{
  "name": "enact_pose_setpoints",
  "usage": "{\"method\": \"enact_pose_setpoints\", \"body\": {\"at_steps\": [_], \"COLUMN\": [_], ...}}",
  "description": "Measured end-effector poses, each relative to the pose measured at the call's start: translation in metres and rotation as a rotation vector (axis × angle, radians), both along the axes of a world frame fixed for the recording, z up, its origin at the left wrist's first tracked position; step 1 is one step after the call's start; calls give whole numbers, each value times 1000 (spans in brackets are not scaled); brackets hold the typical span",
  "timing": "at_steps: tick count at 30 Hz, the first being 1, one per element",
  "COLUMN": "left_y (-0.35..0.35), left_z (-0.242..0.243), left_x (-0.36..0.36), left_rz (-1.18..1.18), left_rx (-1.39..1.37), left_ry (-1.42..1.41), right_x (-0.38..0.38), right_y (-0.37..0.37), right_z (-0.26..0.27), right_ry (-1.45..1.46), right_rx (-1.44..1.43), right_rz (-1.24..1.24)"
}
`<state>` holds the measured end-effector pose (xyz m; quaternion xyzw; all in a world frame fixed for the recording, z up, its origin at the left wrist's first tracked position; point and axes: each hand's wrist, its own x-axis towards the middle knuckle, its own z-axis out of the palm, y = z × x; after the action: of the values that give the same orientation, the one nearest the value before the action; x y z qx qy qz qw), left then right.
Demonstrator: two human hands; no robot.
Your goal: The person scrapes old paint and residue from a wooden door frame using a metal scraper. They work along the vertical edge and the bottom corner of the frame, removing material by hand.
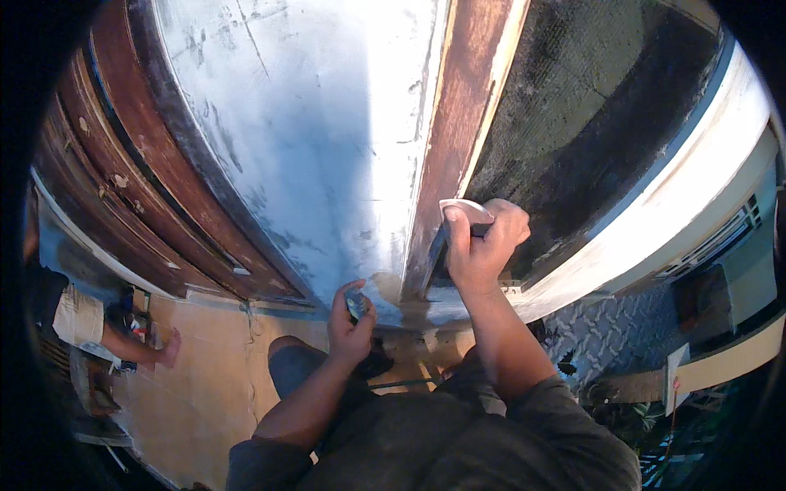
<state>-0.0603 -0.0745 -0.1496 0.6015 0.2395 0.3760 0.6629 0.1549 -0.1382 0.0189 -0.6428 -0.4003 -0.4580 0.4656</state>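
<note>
Between the thumb and fingers of my right hand (488, 245) is a thin, curved piece of what looks like sandpaper (468, 210). It is held at the right edge of a brown wooden frame post (457, 116), whose narrow edge shows pale bare wood. Lower and to the left, my left hand (351, 325) holds a small dark object with coloured marks (355, 305); its kind cannot be made out. That hand is in front of the lower part of a smudged white panel (295, 123), left of the post. Right of the post lies a dark, rough-textured panel (552, 123).
Brown louvred or panelled woodwork (141, 166) curves along the left. A white wall band (669, 190) runs down the right side. Another person's arm (135, 350) reaches over the tan tiled floor (190, 380) at left. Patterned paving (614, 331) and plants (648, 414) are at lower right.
</note>
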Motion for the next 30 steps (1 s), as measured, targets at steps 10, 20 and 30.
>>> {"method": "enact_pose_setpoints", "body": {"at_steps": [10,20,30], "left_y": [-1,-6,-7], "left_z": [12,16,35], "left_x": [5,7,24], "left_rz": [-36,-51,-73], "left_rx": [-29,-76,64], "left_ry": [-103,-129,-65], "right_x": [-4,26,27], "right_y": [9,15,7], "right_z": [19,1,-37], "right_ry": [-183,-182,-108], "right_rx": [71,74,33], "right_rz": [43,30,71]}}
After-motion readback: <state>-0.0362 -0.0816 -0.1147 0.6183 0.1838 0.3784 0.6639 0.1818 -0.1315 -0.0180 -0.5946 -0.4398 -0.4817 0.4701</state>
